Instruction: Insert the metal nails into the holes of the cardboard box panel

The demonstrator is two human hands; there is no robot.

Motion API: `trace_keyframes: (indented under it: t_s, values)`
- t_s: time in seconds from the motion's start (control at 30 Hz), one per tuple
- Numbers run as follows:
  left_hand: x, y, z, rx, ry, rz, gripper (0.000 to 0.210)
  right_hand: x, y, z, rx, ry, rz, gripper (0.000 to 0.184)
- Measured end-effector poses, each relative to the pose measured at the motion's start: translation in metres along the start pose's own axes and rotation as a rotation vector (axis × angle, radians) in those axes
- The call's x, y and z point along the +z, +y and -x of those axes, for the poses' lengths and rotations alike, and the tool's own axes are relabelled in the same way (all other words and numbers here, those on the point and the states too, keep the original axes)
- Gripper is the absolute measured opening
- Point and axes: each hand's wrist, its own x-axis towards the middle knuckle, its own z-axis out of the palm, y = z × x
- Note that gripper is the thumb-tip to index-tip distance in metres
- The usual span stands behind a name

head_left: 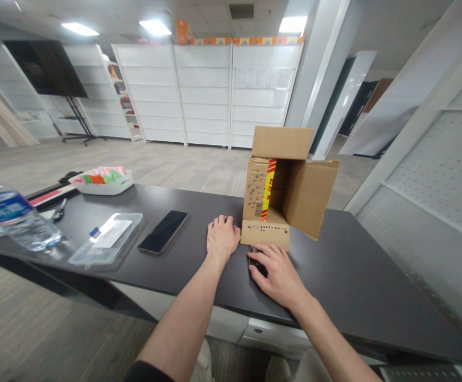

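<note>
A cardboard box [257, 185] stands on the dark desk with its opening towards me and its flaps out. Grey studs dot its left side, and dark holes run along the front flap. Just left of the box, my left hand [222, 239] rests palm down on the desk, fingers slightly bent, nothing visible in it. My right hand [274, 270] lies in front of the lower flap with its fingers apart. Under its thumb and forefinger is a small black object with thin light lines [259, 265], partly covered; I cannot make out its kind.
Left of my hands lie a phone [163, 232] and a clear plastic case [109, 240]. Farther left are a water bottle [16, 215], keys [59, 211] and a white basket [103, 185] of colourful items. A white perforated panel [434, 175] borders the right side.
</note>
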Motion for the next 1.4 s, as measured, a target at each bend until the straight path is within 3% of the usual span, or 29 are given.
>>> trace_keyframes:
  t_s: [0.73,1.23,1.4]
  values:
    - [0.003,-0.001,-0.001,0.005,0.016,-0.016,0.029,-0.004,-0.004,-0.003,-0.055,-0.017,-0.026,0.024]
    - [0.000,0.000,-0.001,0.013,0.013,-0.027,0.029,0.001,-0.009,-0.014,-0.101,0.013,0.089,0.009]
    - [0.000,0.000,-0.001,0.008,0.003,-0.027,0.030,0.004,-0.008,-0.016,-0.134,0.038,0.163,0.014]
